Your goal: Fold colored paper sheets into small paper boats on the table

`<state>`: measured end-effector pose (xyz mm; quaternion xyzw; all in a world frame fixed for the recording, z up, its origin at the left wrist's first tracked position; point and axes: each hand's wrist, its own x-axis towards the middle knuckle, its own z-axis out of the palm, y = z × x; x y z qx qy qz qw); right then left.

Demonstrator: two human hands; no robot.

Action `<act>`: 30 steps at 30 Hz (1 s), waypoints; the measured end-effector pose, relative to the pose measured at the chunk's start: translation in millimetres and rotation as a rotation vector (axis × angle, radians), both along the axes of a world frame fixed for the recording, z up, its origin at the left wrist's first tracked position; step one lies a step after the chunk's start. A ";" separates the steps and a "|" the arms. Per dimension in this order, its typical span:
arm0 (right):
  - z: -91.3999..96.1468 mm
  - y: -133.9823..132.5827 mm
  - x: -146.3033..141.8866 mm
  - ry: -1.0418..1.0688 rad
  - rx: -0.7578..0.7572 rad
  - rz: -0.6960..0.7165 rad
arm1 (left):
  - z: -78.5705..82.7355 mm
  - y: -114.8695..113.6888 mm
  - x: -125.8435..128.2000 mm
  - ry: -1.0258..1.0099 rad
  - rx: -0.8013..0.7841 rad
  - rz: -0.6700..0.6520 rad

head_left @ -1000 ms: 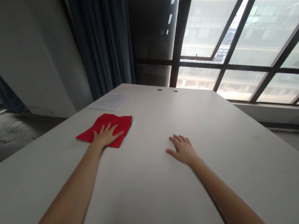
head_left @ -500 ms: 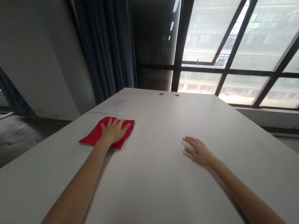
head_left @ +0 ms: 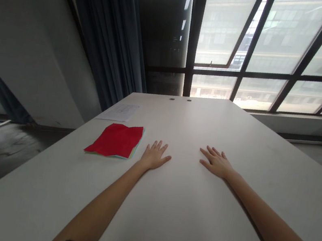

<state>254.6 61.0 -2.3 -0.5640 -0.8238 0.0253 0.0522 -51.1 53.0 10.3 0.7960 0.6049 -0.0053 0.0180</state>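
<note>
A stack of paper sheets [head_left: 116, 139], red on top with pale coloured edges showing at its right side, lies flat on the white desk [head_left: 163, 219] near the left edge. Just right of it, not touching, the left hand [head_left: 154, 157] rests palm down, fingers spread, holding nothing. The right hand [head_left: 215, 162] lies open and flat too, well apart. Beyond the stack lies a white printed sheet [head_left: 120, 111].
</note>
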 end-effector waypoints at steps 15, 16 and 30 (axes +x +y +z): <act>0.3 2.0 5.7 0.053 -0.042 0.115 | 2.2 -5.3 5.0 -0.017 -0.024 -0.045; -0.1 2.1 5.7 0.059 -0.038 0.115 | 2.2 -5.1 4.9 -0.020 -0.024 -0.044; -1.1 1.3 6.0 0.106 -0.017 0.107 | 4.9 -6.3 4.8 -0.027 -0.030 -0.045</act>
